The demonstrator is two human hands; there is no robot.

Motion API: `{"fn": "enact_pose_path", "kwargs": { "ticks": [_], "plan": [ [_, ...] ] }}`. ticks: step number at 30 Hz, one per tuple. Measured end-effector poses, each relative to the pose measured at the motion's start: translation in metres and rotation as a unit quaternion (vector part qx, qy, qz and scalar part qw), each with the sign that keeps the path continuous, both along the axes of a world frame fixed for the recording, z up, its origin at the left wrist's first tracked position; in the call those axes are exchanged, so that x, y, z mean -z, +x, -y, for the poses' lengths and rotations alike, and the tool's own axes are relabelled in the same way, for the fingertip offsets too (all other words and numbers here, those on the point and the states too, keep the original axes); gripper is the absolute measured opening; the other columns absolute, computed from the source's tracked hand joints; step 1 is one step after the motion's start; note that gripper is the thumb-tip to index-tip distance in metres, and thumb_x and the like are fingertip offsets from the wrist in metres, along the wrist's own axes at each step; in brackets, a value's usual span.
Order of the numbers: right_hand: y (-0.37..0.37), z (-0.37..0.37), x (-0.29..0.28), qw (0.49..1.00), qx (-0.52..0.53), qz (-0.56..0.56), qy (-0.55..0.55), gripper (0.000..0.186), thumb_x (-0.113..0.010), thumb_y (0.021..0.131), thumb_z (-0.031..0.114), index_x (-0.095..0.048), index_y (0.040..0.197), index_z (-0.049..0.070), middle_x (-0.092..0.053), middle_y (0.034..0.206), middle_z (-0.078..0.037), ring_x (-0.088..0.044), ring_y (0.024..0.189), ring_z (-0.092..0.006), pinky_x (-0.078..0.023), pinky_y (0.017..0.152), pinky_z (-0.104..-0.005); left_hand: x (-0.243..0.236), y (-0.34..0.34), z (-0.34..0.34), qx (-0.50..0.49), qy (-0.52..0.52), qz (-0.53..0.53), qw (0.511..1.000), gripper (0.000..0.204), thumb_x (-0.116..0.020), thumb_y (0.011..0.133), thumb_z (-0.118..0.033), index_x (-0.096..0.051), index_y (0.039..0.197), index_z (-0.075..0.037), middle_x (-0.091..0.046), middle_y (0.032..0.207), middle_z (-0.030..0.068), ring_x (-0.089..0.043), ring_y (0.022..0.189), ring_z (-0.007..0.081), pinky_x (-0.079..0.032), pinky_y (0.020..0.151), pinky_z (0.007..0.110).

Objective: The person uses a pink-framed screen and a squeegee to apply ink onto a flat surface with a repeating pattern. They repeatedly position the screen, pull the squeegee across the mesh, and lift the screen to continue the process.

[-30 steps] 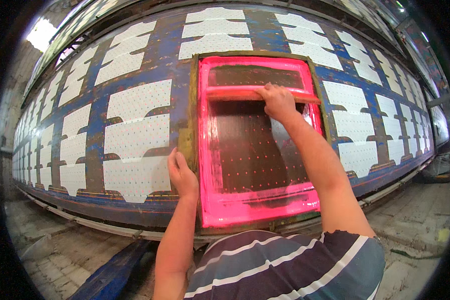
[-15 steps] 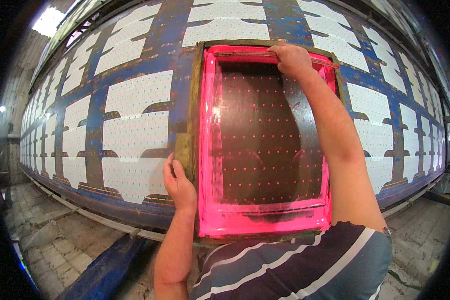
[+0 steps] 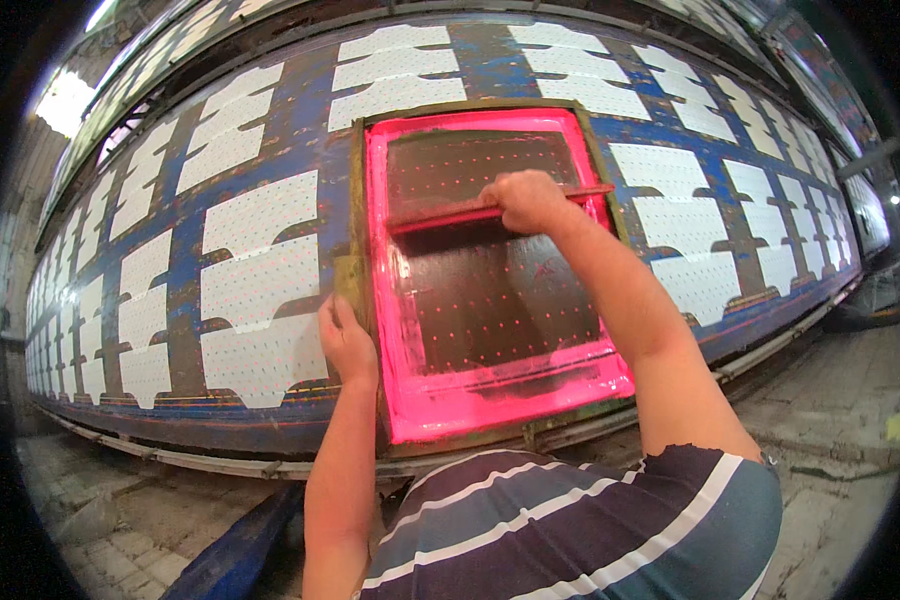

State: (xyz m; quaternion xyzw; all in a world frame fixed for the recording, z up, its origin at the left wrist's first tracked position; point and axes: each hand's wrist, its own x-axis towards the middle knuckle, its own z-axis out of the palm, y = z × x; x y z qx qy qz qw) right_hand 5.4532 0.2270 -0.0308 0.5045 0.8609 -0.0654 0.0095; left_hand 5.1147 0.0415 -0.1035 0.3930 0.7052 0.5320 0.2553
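Observation:
A printing screen [image 3: 485, 440], a wooden frame with bright pink ink round its inner edges, lies over the table. Through its dark mesh show rows of small pink dots. My right hand [image 3: 528, 202] is closed on the top of a long squeegee [image 3: 440, 214], which spans the screen in its upper half, tilted slightly up to the right. My left hand [image 3: 347, 340] is at the frame's left side, just below a yellowish wooden block [image 3: 350, 280]. Its fingers are loosely bent and slightly apart, seemingly against the frame edge; the contact is partly hidden.
The long blue, ink-stained table [image 3: 335, 200] carries columns of white cut pieces [image 3: 260, 270] with small coloured dots on both sides of the screen. A rail [image 3: 170, 455] runs along its near edge. A dark blue beam-like shape [image 3: 235, 545] is below at left.
My right hand has drawn the squeegee from the screen's far edge toward me. My left hand stays by the frame's left side. The whole view has shifted and turned slightly.

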Motion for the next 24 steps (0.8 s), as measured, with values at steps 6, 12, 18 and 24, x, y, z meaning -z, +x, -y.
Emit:
{"fn": "enact_pose_path", "kwargs": {
  "ticks": [6,12,18,24],
  "plan": [
    [-0.006,0.138,-0.008,1.000,0.004,-0.011,-0.001,0.044,-0.074,0.085,0.011,-0.084,0.126,0.024,-0.080,0.118,-0.009,-0.079,0.113,-0.0351,-0.064,0.094,-0.0517,0.009,-0.004,-0.003,-0.003,0.005,-0.021,1.000,0.047,-0.066,0.112,-0.033,-0.068,0.138,0.005,-0.074,0.132,0.0244,-0.070,0.125,0.0370,-0.052,0.111,0.046],
    [-0.012,0.267,0.000,0.998,0.000,-0.052,0.046,0.038,-0.077,0.084,0.010,-0.083,0.120,0.020,-0.075,0.108,-0.009,-0.077,0.104,-0.0340,-0.063,0.091,-0.0499,0.016,-0.005,-0.005,0.003,0.038,-0.041,0.998,0.054,-0.083,0.099,-0.031,-0.069,0.137,0.004,-0.076,0.127,0.0230,-0.074,0.114,0.0361,-0.056,0.104,0.045],
    [-0.014,0.344,-0.001,0.997,0.001,-0.058,0.054,0.039,-0.078,0.082,0.008,-0.081,0.120,0.018,-0.073,0.106,-0.010,-0.075,0.106,-0.0330,-0.060,0.094,-0.0476,0.010,-0.003,-0.003,0.004,0.011,-0.075,0.997,0.061,-0.092,0.089,-0.030,-0.070,0.137,0.003,-0.077,0.127,0.0226,-0.075,0.118,0.0362,-0.057,0.105,0.046],
    [-0.002,0.360,0.003,0.993,-0.030,-0.109,0.035,0.066,-0.084,0.087,0.063,-0.078,0.125,0.009,-0.072,0.114,-0.017,-0.070,0.111,-0.0384,-0.056,0.098,-0.0522,0.003,-0.005,0.001,0.005,-0.047,-0.098,0.994,0.061,-0.094,0.088,-0.032,-0.073,0.134,0.002,-0.080,0.121,0.0201,-0.077,0.112,0.0341,-0.058,0.102,0.045]
  ]
}}
